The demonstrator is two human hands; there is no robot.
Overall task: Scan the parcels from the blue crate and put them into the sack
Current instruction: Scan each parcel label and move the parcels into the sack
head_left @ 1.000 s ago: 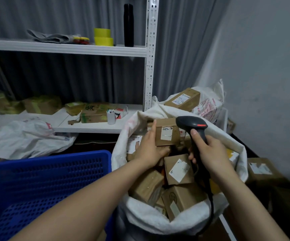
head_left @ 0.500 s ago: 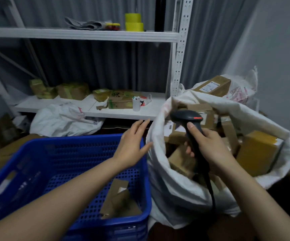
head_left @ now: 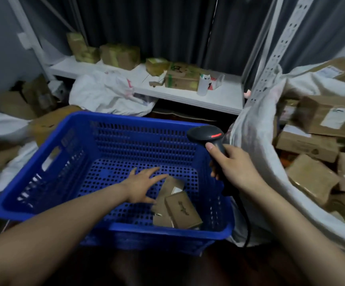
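One blue crate (head_left: 138,139), at least two parcels (head_left: 183,209) inside, one scanner (head_left: 206,135).

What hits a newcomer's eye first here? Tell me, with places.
The blue crate fills the centre, with a few brown parcels at its near right corner and the open left grip reaching toward them. The right grip holds a black scanner over the crate's right rim, beside a white sack heaped with boxes.

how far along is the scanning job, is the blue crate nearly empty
Nearly done, it seems. Done: the sack already holds many boxes. In hand: the right hand grips the scanner, and the open left hand reaches into the blue crate toward a few small parcels in its near right corner, gripping nothing. Left: scan those and put them into the sack.
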